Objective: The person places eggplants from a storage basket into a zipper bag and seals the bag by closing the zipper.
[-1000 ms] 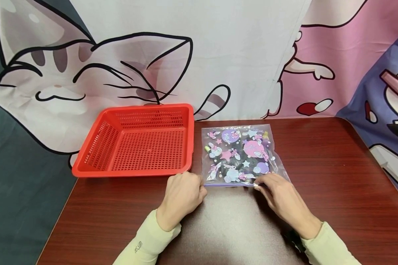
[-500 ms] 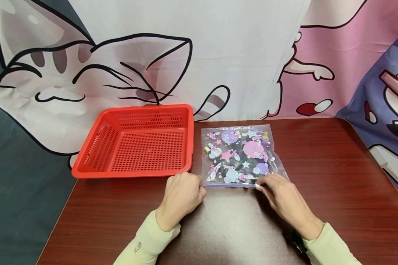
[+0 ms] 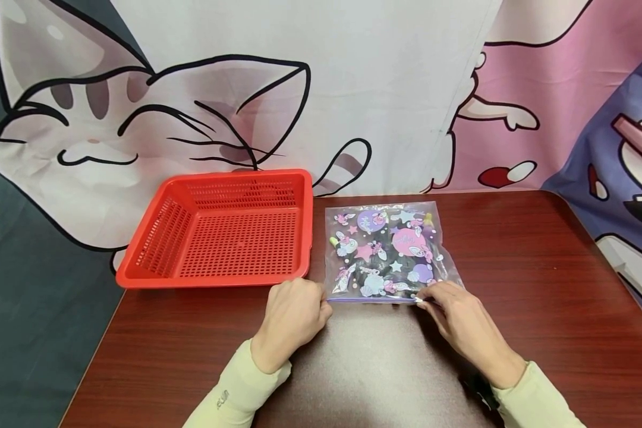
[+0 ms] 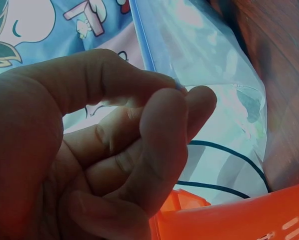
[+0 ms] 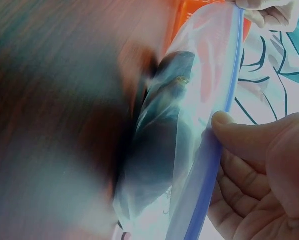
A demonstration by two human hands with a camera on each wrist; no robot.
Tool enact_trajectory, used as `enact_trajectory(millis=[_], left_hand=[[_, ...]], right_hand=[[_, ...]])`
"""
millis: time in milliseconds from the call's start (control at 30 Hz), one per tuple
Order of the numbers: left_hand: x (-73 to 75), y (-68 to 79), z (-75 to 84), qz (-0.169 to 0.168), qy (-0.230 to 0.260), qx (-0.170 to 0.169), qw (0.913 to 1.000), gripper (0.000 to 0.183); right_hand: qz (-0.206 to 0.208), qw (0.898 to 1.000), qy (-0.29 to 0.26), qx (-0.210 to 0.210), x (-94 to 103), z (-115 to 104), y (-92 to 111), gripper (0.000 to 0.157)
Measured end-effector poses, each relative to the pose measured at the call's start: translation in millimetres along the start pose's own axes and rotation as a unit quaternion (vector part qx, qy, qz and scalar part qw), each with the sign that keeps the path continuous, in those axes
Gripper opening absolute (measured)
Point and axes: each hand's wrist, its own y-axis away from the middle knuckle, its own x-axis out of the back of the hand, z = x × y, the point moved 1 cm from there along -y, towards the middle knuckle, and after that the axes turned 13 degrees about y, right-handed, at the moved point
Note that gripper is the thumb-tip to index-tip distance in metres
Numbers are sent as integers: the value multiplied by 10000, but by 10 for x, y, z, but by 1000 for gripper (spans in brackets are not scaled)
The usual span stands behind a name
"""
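Note:
A clear zip bag [image 3: 365, 252] printed with pink, purple and pale blue cartoon figures lies on the table, its purple zip strip [image 3: 371, 300] toward me. My left hand [image 3: 295, 318] pinches the left end of that strip; in the left wrist view its thumb and index finger [image 4: 109, 75] meet at the blue-looking edge. Farther right along the strip, my right hand [image 3: 468, 327] pinches it, a small white bit showing at the fingertips. Through the plastic in the right wrist view shows something dark [image 5: 154, 145], its kind unclear. Yellow-green tips show inside the bag too.
A red perforated basket [image 3: 214, 279] stands left of the bag, its near right corner right by my left hand. Behind the brown table [image 3: 540, 285] hangs a cartoon cloth [image 3: 396, 89].
My right hand has slid a little to the right along the zip strip. The left hand stays at the left corner, and the bag lies nearly as before.

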Motion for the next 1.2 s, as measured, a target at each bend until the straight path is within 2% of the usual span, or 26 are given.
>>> enact_trajectory(millis=[667, 700, 767, 800, 933, 1033, 1100, 1200], left_hand=[[-6, -4, -2, -81, -2, 45, 10000, 41], [-6, -4, -3, -77, -7, 46, 10000, 41], [-7, -1, -6, -71, -4, 58, 10000, 41], [-7, 0, -9, -72, -6, 63, 10000, 40], [-4, -1, -15, -85, 4, 77, 9999, 39], [-4, -4, -19, -83, 19, 72, 9999, 39], [-5, -5, -20, -86, 47, 70, 9999, 40], [-8, -4, -25, -81, 79, 77, 9999, 40]], right_hand=[[38, 10000, 31, -43, 3, 36, 33, 24], [40, 10000, 27, -52, 4, 36, 34, 23], [70, 10000, 32, -33, 4, 40, 42, 8], [86, 10000, 32, -27, 4, 42, 46, 9], [174, 9998, 28, -28, 4, 58, 70, 48], [180, 9998, 36, -54, 8, 68, 85, 50], [174, 9998, 51, -60, 9, 74, 96, 44], [127, 9999, 77, -75, 16, 82, 106, 18]])
